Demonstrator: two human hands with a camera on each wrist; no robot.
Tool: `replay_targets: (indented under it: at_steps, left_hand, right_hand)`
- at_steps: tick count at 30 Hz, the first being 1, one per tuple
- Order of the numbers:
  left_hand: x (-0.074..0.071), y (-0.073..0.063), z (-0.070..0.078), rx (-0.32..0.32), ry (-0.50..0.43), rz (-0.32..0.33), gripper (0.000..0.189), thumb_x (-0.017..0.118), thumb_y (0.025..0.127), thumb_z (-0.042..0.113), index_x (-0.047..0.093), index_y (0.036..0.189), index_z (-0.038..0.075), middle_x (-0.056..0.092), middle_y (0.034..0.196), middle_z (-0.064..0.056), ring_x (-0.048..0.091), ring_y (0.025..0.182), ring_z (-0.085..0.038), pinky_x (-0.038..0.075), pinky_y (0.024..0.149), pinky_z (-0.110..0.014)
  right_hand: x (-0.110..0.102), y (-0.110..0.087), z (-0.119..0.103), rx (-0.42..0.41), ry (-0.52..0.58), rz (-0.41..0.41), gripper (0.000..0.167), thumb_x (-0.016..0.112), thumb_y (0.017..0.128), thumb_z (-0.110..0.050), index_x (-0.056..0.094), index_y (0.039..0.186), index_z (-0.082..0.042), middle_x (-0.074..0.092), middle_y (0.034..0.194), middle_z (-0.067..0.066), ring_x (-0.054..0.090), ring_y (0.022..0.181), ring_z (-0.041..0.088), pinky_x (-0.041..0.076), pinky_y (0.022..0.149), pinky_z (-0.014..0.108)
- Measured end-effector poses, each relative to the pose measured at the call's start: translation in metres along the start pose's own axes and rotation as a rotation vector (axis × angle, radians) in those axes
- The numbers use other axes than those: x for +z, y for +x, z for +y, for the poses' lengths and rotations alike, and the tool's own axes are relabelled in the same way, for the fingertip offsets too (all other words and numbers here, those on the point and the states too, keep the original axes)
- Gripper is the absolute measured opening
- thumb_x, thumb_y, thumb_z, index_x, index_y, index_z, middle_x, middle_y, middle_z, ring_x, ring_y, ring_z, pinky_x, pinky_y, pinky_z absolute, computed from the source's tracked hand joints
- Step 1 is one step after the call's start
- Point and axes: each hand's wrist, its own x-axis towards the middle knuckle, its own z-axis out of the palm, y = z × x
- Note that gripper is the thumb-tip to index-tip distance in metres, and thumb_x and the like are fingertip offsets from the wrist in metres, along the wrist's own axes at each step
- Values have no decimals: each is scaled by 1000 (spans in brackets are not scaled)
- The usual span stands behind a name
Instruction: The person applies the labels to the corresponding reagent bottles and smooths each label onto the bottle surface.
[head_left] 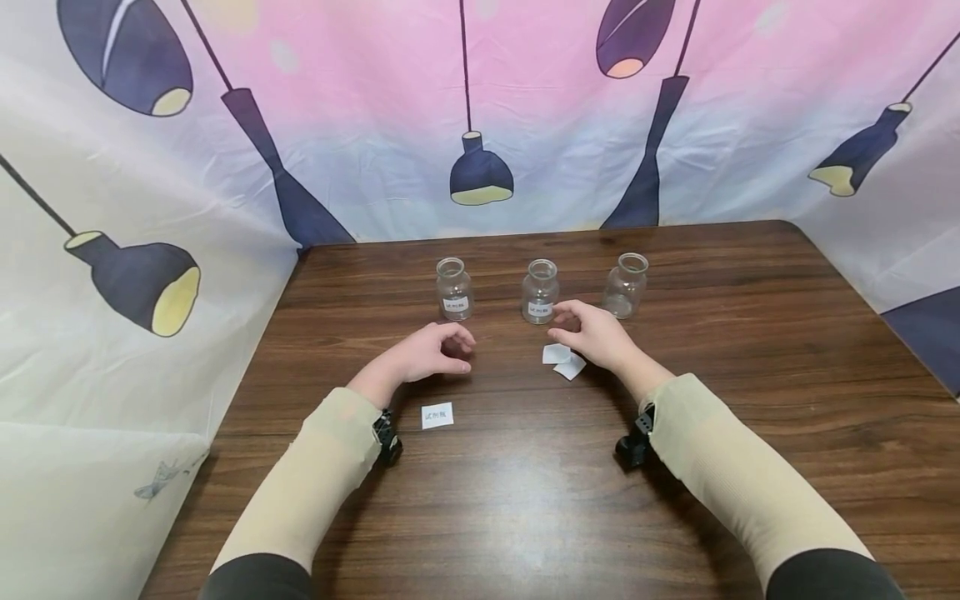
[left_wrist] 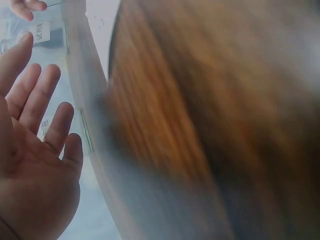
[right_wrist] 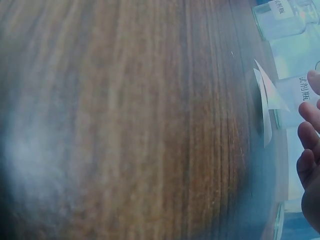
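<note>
Three clear glass jars stand in a row: a left jar [head_left: 452,282], a middle jar [head_left: 541,288] and a right jar [head_left: 626,285]. White labels with handwriting are on the left and middle jars; none shows on the right one. My right hand [head_left: 596,335] is beside the middle jar, fingers loosely bent, a fingertip right at the edge of its label [head_left: 539,309]. Nothing shows in that hand in the right wrist view. Holding nothing, my left hand [head_left: 429,353] hovers in front of the left jar with its fingers relaxed and parted, palm visible in the left wrist view.
Two white paper slips [head_left: 556,354] overlap on the table below my right hand. A handwritten label [head_left: 437,416] lies on the wooden table [head_left: 510,517] near my left wrist. Behind the table hangs a cloth backdrop [head_left: 390,150] printed with lamps.
</note>
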Motion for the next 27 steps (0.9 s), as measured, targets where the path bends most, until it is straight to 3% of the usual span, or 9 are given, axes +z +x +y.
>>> replay_targets:
  at_steps: [6,13,21,27]
  left_hand:
    - [-2,-12,-6,6,31,-33,32,72,82,18,60,110,9,64,109,-2,56,107,-19,40,94,-39]
    - [-1,-26,-8,-82,103,-45,37,77,77,26,60,108,17,61,107,7,42,106,-19,35,93,-39]
    - [-2,-36,-6,-125,129,-99,49,80,72,28,56,114,22,53,115,6,38,112,-22,30,97,-44]
    - [-1,-36,-9,-102,176,-102,44,75,77,19,55,116,22,54,119,6,39,115,-24,28,98,-47]
  right_hand:
    - [-1,0,-2,1,1,2,43,65,88,-27,56,124,-6,66,107,7,61,91,23,48,78,41]
    - [-1,1,-3,2,-1,-2,41,64,89,-26,56,123,-6,66,107,7,62,91,22,48,78,41]
    - [-2,1,-2,16,-1,-13,40,64,89,-25,55,123,-6,66,107,8,62,92,23,48,79,42]
    - [-3,2,1,22,-5,-5,40,63,90,-25,55,123,-5,66,106,8,63,91,22,48,80,41]
